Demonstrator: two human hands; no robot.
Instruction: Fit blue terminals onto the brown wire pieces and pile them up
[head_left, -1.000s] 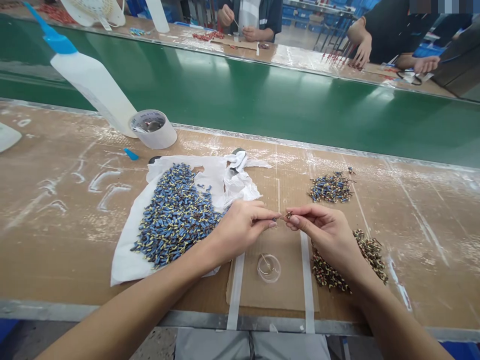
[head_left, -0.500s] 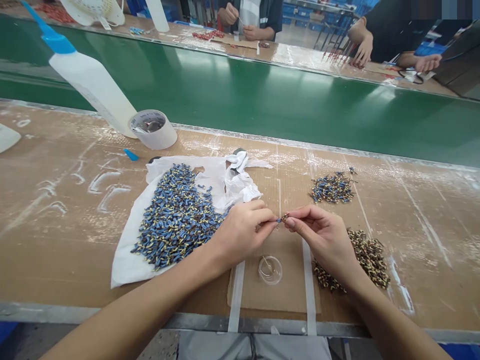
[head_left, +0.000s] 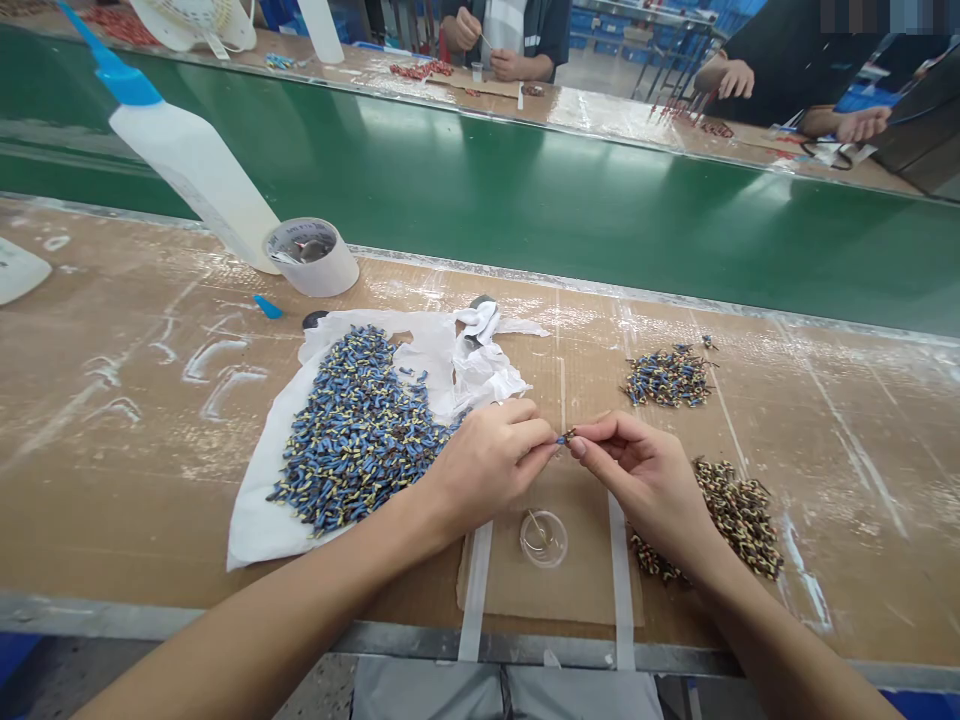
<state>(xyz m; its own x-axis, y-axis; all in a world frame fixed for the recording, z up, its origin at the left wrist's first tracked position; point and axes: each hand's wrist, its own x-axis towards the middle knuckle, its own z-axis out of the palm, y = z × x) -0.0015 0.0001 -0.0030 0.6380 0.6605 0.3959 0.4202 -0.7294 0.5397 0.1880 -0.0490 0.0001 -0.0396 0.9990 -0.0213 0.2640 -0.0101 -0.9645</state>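
My left hand (head_left: 495, 455) pinches a small blue piece (head_left: 561, 440) between thumb and forefinger. Opposite it, my right hand (head_left: 645, 465) pinches a tiny brown-and-yellow piece (head_left: 571, 435); the two pieces meet end to end between my fingertips. Left of my hands, a large pile of small blue, black and yellow pieces (head_left: 352, 430) lies on a white cloth (head_left: 259, 520). A heap of brown-and-yellow pieces (head_left: 739, 520) is partly hidden by my right hand and forearm. Beyond that hand sits a smaller pile of blue-and-brown pieces (head_left: 667, 377). Below my hands stands a small clear cup (head_left: 544, 540) with a thin stick in it.
A white bottle with a blue nozzle (head_left: 195, 170) leans beside a tape roll (head_left: 337, 270). A blue cap (head_left: 268, 307) lies nearby. Across the green belt (head_left: 480, 190), two people work at the far bench. White tape strips (head_left: 474, 590) hold down a cardboard piece (head_left: 562, 600).
My hands keep nearly the same pose, the pieces still touching. The whole view has shifted slightly. Across the belt, the right-hand person's hand has lifted off the red pieces.
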